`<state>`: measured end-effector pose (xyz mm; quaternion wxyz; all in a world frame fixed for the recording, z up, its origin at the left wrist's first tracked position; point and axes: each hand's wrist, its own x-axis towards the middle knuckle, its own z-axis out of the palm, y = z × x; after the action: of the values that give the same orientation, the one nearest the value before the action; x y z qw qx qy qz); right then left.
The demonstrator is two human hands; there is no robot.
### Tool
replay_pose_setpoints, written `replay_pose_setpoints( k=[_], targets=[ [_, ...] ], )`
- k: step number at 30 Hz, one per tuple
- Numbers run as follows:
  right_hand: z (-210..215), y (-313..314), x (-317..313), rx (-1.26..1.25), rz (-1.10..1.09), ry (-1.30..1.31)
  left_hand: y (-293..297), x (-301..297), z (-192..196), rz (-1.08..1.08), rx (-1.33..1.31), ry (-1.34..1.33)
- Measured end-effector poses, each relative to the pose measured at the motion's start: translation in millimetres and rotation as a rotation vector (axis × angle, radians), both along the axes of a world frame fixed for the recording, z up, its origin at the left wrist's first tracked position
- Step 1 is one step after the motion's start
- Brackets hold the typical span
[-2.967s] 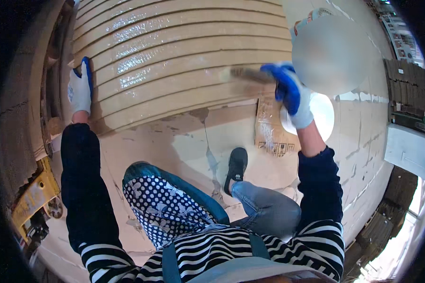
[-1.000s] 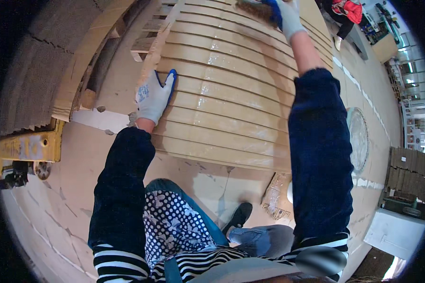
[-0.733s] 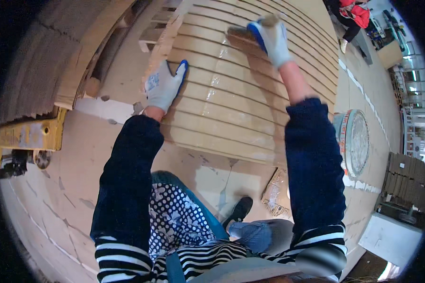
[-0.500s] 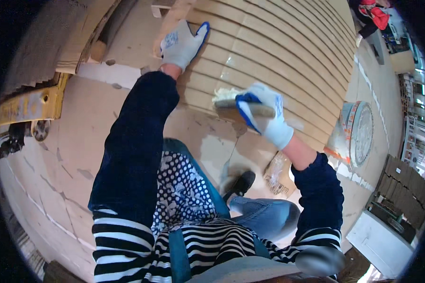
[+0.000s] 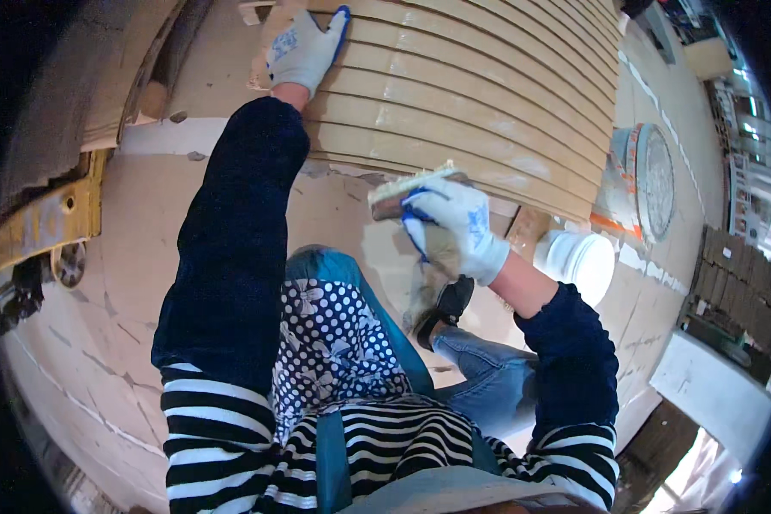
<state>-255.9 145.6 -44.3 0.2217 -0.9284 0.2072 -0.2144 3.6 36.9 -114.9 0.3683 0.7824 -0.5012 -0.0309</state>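
My gloved left hand (image 5: 304,51) rests on the left edge of a broad tan stack of sheets (image 5: 480,103). Its thumb is spread from the fingers, and nothing is held in it. Parallel dark lines run across the sheets, like overlapping edges, with wet-looking whitish patches. In my gloved right hand (image 5: 458,223) is a wide brush (image 5: 394,206) with pale bristles. The brush is off the sheets, just past their near edge. Beside my right wrist stands a white bucket (image 5: 578,264) on the floor.
A larger pail (image 5: 651,184) with an orange band stands at the stack's right. Far left is a yellow metal frame with a wheel (image 5: 68,264), below brown cardboard (image 5: 77,77). Stacked brown cardboard (image 5: 737,283) lies at the right, near a white panel (image 5: 707,403).
My right hand has lifted the brush off the sheets and drawn it nearer to me, bristles turned up. The white bucket has come into sight. My left hand still rests on the stack.
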Motion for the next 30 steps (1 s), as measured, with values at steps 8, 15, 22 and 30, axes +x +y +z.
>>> replay_pose_setpoints(
  k=[8, 15, 22, 30],
  targets=[
    [-21.2, -11.6, -3.7, -0.098, -0.171, 0.037, -2.8, -4.4, 2.1, -0.015, 0.109, 0.014],
    [6.3, -23.8, -101.7, 0.044, -0.499, -0.114, 1.4, 4.2, 1.7, 0.012, 0.219, 0.039],
    [-9.8, -1.6, -142.3, 0.043, -0.588, -0.019, -5.3, 3.4, 5.5, 0.05, 0.241, -0.025],
    [-18.0, 1.9, -154.1, -0.173, -0.581, -0.201, -5.8, -4.6, 0.7, 0.046, 0.171, -0.084]
  ],
)
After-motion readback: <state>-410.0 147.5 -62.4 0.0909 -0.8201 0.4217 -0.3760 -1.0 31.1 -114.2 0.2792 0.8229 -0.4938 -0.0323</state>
